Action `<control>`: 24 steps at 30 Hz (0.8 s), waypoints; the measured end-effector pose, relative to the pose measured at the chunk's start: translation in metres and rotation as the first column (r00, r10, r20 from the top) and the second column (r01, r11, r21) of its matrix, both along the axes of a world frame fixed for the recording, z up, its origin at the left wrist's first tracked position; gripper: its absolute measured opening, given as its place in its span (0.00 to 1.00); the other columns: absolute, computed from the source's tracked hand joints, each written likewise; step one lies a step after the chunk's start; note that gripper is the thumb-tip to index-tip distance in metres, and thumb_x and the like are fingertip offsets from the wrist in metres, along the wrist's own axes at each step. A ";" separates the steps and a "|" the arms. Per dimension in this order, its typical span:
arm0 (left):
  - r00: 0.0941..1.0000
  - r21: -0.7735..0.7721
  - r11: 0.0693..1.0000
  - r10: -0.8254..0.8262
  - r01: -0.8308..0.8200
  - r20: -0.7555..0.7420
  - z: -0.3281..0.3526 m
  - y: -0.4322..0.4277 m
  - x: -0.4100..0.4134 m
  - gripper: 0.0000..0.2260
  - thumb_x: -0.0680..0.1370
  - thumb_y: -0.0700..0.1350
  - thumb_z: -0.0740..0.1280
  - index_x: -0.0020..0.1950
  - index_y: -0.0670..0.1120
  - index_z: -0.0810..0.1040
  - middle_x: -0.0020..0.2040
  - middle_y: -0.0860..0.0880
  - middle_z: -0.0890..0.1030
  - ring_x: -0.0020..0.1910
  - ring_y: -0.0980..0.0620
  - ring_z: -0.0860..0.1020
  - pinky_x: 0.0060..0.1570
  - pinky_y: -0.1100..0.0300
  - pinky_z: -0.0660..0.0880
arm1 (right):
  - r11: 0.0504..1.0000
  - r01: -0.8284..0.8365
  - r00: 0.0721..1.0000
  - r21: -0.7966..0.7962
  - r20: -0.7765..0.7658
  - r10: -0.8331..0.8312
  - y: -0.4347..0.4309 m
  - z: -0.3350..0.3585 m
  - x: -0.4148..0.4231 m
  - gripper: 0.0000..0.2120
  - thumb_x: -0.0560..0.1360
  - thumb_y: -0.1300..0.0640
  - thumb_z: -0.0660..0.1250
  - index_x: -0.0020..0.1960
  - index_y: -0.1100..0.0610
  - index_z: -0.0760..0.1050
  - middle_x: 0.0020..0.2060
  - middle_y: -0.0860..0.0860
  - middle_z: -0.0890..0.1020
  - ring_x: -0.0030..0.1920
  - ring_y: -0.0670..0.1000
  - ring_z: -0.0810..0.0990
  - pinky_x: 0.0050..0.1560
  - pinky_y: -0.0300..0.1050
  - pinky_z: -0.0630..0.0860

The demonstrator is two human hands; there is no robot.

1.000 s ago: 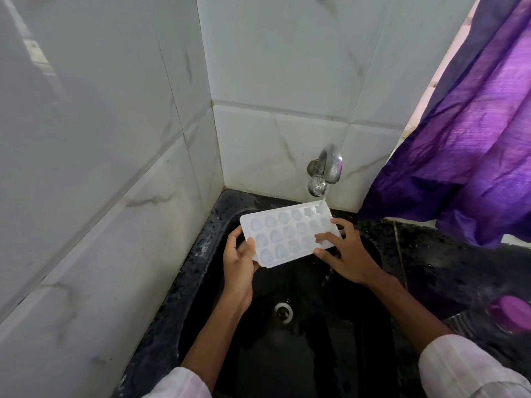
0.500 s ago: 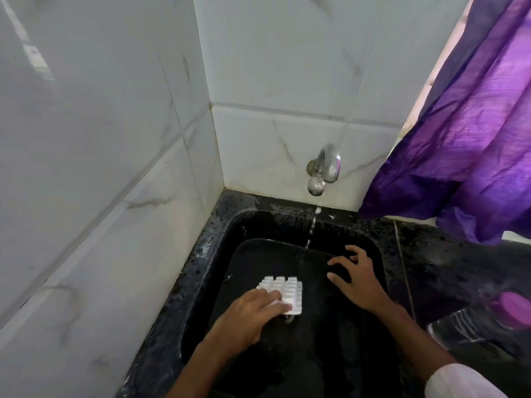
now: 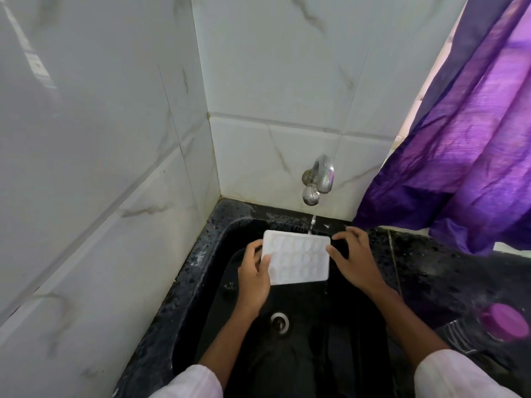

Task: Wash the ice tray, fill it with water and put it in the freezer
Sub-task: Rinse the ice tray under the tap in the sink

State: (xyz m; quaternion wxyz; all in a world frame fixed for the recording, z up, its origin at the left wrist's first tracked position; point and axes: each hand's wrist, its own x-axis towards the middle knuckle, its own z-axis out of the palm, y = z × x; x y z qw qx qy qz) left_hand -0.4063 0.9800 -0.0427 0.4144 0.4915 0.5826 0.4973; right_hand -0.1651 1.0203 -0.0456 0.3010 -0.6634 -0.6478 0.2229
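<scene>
Gripping the left short edge of the white rectangular plastic ice tray, the left hand has its thumb laid over the top face and its fingers curled round behind. The tray is held above the basin of the black speckled stone sink, cavities facing up and its far edge tipped toward the wall. A thin stream of water from the chrome wall tap lands on its far right corner.

The right hand sits at the tray's right end, fingers spread and bent. The index fingertip touches the right edge, but whether this hand truly grasps the tray cannot be told, as the thumb is hidden.

Below the hands lies the round metal drain. A purple fabric curtain hangs at the right, and a clear bottle with a purple cap lies on the counter.
</scene>
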 end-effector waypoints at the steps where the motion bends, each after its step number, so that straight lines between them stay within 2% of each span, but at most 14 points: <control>1: 0.995 -0.076 0.996 0.050 -0.044 0.088 0.003 0.003 0.006 0.11 0.84 0.42 0.62 0.62 0.57 0.71 0.56 0.53 0.81 0.53 0.59 0.81 0.45 0.62 0.80 | 1.000 -0.005 1.000 0.010 -0.005 0.005 0.003 0.004 -0.002 0.12 0.77 0.53 0.70 0.58 0.54 0.76 0.70 0.52 0.63 0.72 0.51 0.64 0.67 0.39 0.60; 4: 0.938 -0.225 0.968 0.176 -0.110 0.298 0.009 0.009 0.018 0.12 0.83 0.41 0.61 0.64 0.55 0.70 0.57 0.49 0.82 0.54 0.52 0.82 0.51 0.48 0.83 | 1.000 -0.022 1.000 -0.003 -0.019 0.022 0.011 0.012 -0.004 0.10 0.77 0.54 0.70 0.58 0.52 0.75 0.71 0.52 0.61 0.73 0.51 0.63 0.67 0.39 0.60; 6: 0.898 -0.266 0.958 0.207 -0.105 0.390 0.015 0.010 0.022 0.12 0.83 0.40 0.61 0.64 0.53 0.70 0.55 0.50 0.82 0.53 0.50 0.82 0.53 0.44 0.82 | 0.999 -0.038 0.999 -0.019 -0.017 0.038 0.015 0.015 -0.004 0.11 0.77 0.53 0.70 0.59 0.50 0.75 0.72 0.52 0.60 0.73 0.53 0.63 0.68 0.42 0.63; 9: 0.857 -0.289 0.954 0.213 -0.079 0.469 0.021 0.011 0.023 0.11 0.84 0.39 0.60 0.64 0.52 0.69 0.53 0.52 0.81 0.52 0.50 0.82 0.52 0.45 0.81 | 0.996 -0.085 0.996 -0.007 0.012 0.085 0.019 0.019 -0.005 0.12 0.77 0.51 0.70 0.60 0.46 0.76 0.73 0.51 0.59 0.73 0.56 0.62 0.71 0.49 0.64; 14: 0.830 -0.310 0.950 0.203 -0.037 0.520 0.018 0.007 0.018 0.13 0.84 0.40 0.61 0.68 0.50 0.69 0.58 0.47 0.82 0.57 0.46 0.82 0.47 0.51 0.83 | 0.988 -0.142 0.981 0.063 0.141 0.132 0.026 0.017 -0.009 0.12 0.78 0.48 0.68 0.60 0.46 0.78 0.74 0.54 0.60 0.73 0.59 0.60 0.73 0.61 0.59; 17: 0.811 -0.323 0.946 0.208 -0.025 0.546 0.016 0.005 0.017 0.14 0.84 0.40 0.61 0.69 0.49 0.70 0.60 0.44 0.82 0.57 0.44 0.82 0.46 0.51 0.83 | 0.988 -0.152 0.964 0.007 0.220 0.146 0.030 0.017 -0.013 0.17 0.77 0.40 0.61 0.62 0.44 0.77 0.76 0.53 0.58 0.75 0.58 0.56 0.74 0.62 0.54; 19: 0.804 -0.323 0.946 0.205 -0.018 0.558 0.017 0.005 0.017 0.14 0.84 0.40 0.61 0.69 0.49 0.70 0.60 0.44 0.82 0.57 0.43 0.82 0.46 0.51 0.83 | 0.986 -0.163 0.947 -0.031 0.274 0.165 0.031 0.019 -0.018 0.20 0.77 0.37 0.57 0.64 0.42 0.76 0.77 0.53 0.56 0.77 0.57 0.52 0.74 0.66 0.50; 21: 0.804 -0.315 0.949 0.202 -0.019 0.560 0.019 0.004 0.016 0.13 0.84 0.40 0.61 0.69 0.49 0.70 0.59 0.44 0.82 0.57 0.44 0.83 0.44 0.53 0.83 | 0.982 -0.177 0.937 -0.060 0.297 0.187 0.031 0.020 -0.021 0.20 0.78 0.35 0.57 0.65 0.38 0.75 0.78 0.52 0.54 0.78 0.57 0.48 0.74 0.70 0.47; 24: 0.804 -0.301 0.953 0.196 -0.022 0.561 0.020 0.004 0.014 0.13 0.84 0.40 0.61 0.68 0.49 0.70 0.59 0.45 0.82 0.56 0.44 0.83 0.43 0.53 0.82 | 0.979 -0.190 0.931 -0.068 0.304 0.202 0.031 0.021 -0.019 0.28 0.70 0.24 0.53 0.63 0.36 0.73 0.78 0.52 0.54 0.78 0.56 0.47 0.73 0.70 0.49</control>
